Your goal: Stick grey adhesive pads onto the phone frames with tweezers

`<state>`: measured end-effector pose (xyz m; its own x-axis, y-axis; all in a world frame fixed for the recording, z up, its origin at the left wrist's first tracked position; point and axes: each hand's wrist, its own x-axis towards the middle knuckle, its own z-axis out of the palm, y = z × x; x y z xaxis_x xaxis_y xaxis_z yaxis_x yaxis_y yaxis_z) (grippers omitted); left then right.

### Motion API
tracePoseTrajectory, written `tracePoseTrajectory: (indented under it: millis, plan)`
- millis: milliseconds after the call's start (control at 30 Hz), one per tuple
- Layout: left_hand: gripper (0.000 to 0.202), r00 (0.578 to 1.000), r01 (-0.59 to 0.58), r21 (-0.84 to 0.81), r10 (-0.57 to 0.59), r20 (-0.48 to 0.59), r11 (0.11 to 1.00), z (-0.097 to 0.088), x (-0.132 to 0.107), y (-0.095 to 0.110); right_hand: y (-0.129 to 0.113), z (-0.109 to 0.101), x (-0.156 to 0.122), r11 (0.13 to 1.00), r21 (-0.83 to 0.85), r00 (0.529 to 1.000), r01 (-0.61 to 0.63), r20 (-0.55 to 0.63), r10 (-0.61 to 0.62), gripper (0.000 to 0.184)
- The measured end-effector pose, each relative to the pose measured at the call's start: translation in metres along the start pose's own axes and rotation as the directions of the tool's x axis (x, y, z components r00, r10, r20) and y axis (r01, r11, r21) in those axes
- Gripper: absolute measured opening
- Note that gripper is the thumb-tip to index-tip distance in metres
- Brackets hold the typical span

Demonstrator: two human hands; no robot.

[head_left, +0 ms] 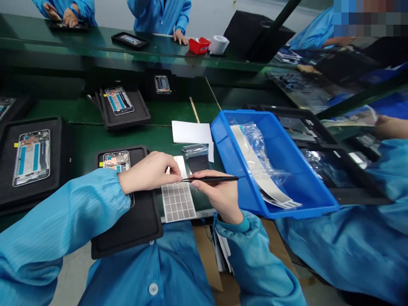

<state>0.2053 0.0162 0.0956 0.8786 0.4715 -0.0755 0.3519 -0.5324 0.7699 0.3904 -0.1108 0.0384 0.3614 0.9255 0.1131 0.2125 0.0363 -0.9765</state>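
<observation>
In my right hand (219,191) is a pair of black tweezers (219,179), held level with the tips pointing left. My left hand (153,170) is closed in a pinch right at those tips; whatever sits between its fingers is too small to make out. Below both hands lies a sheet of grey rectangular stickers (178,204) on white backing. A phone frame (116,158) with a yellow tab rests in a black foam tray (137,229), partly covered by my left wrist and sleeve.
To the right stands a blue bin (306,199) with plastic bags and white strips. White paper (191,132) and a clear-wrapped dark pack (197,161) lie ahead. More phone frames in black trays (59,161) sit left and behind. Co-workers in blue sleeves (389,170) are across and at right.
</observation>
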Motion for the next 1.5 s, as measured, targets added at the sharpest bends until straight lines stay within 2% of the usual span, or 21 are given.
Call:
tracePoseTrajectory:
  millis: [167, 267, 333, 400, 500, 600, 767, 900, 1033, 1167, 1233, 1333, 1500]
  plan:
    - [0.009, 0.999, -0.038, -0.02, 0.038, -0.021, 0.999, -0.002, -0.008, -0.002, -0.002, 0.007, -0.004, 1.0, 0.01, 0.999, 0.022, -0.032, -0.021, 0.017]
    - [0.017, 0.99, -0.019, 0.073, 0.029, -0.139, 0.997, -0.008, -0.026, -0.007, -0.002, 0.011, -0.006, 0.999, 0.033, 0.999, 0.029, -0.042, -0.028, 0.014]
    - [0.026, 0.97, 0.014, 0.204, 0.035, -0.239, 0.979, -0.011, -0.051, -0.012, -0.002, 0.015, -0.007, 0.997, 0.069, 0.998, 0.017, -0.056, -0.013, 0.014]
    - [0.028, 0.959, 0.071, 0.38, 0.041, -0.28, 0.922, -0.008, -0.085, -0.019, -0.002, 0.021, -0.008, 0.993, 0.118, 0.998, -0.009, -0.062, 0.016, 0.016]
    - [0.026, 0.975, 0.156, 0.607, -0.022, -0.222, 0.779, 0.006, -0.134, -0.026, -0.003, 0.037, -0.005, 0.987, 0.159, 0.998, -0.036, -0.044, 0.043, 0.017]
    - [0.02, 0.978, 0.191, 0.669, -0.08, -0.193, 0.719, 0.02, -0.156, -0.031, -0.009, 0.063, 0.005, 0.983, 0.178, 0.999, -0.051, 0.014, 0.049, 0.015]
    - [0.013, 0.975, 0.143, 0.65, 0.008, -0.223, 0.746, 0.034, -0.148, -0.035, -0.028, 0.114, 0.024, 0.985, 0.124, 0.99, -0.118, 0.094, 0.107, 0.016]
    - [0.014, 0.965, 0.118, 0.602, 0.052, -0.258, 0.79, 0.045, -0.143, -0.029, -0.036, 0.139, 0.032, 0.981, 0.037, 0.972, -0.19, 0.15, 0.183, 0.022]
    - [0.019, 0.936, 0.155, 0.487, 0.031, -0.352, 0.859, 0.043, -0.15, -0.032, -0.038, 0.148, 0.034, 0.969, -0.048, 0.949, -0.24, 0.198, 0.245, 0.024]
    - [0.023, 0.819, 0.285, 0.354, -0.035, -0.573, 0.891, 0.032, -0.159, -0.053, -0.04, 0.151, 0.034, 0.965, -0.112, 0.945, -0.235, 0.204, 0.254, 0.021]
    - [0.026, 0.775, 0.344, 0.319, -0.075, -0.628, 0.883, 0.031, -0.161, -0.064, -0.041, 0.153, 0.033, 0.965, -0.125, 0.947, -0.23, 0.199, 0.252, 0.02]
    - [0.029, 0.757, 0.362, 0.28, -0.104, -0.646, 0.889, 0.034, -0.16, -0.072, -0.042, 0.155, 0.032, 0.963, -0.129, 0.947, -0.238, 0.187, 0.26, 0.018]
    - [0.029, 0.739, 0.367, 0.249, -0.118, -0.663, 0.896, 0.04, -0.157, -0.073, -0.043, 0.158, 0.031, 0.961, -0.131, 0.948, -0.245, 0.176, 0.265, 0.016]
